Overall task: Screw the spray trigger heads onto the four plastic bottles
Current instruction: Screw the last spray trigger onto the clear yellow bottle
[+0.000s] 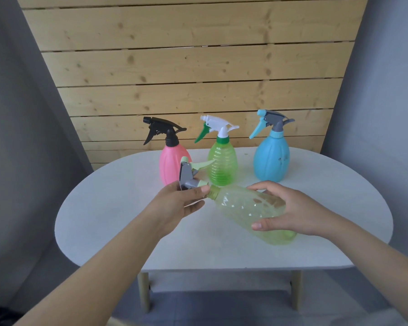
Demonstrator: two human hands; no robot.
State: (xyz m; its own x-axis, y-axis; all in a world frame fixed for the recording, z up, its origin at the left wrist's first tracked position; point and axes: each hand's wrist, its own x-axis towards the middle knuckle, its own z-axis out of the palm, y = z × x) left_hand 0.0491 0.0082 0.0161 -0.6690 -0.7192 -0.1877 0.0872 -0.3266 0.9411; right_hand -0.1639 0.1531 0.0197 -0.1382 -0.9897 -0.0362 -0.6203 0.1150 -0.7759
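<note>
Fingers of both hands grip the last bottle and its trigger head above the desk.

Fingers (204,190) of the left hand (177,203) pinch the grey and pale-green spray trigger head (189,176) at its collar, right at the neck of the clear yellow-green bottle (247,208); whether the collar is fully on the thread I cannot tell. The right hand (292,208) wraps the bottle's body, thumb in front and fingers curled over the far side, holding it tilted on its side over the white desk (108,208). Behind it stand three upright bottles with heads on: a pink bottle (169,161) partly hidden by the trigger head, a green bottle (223,163) just beside it, and a blue bottle (271,158) further right, in front of a wooden slat wall (186,67).
</note>
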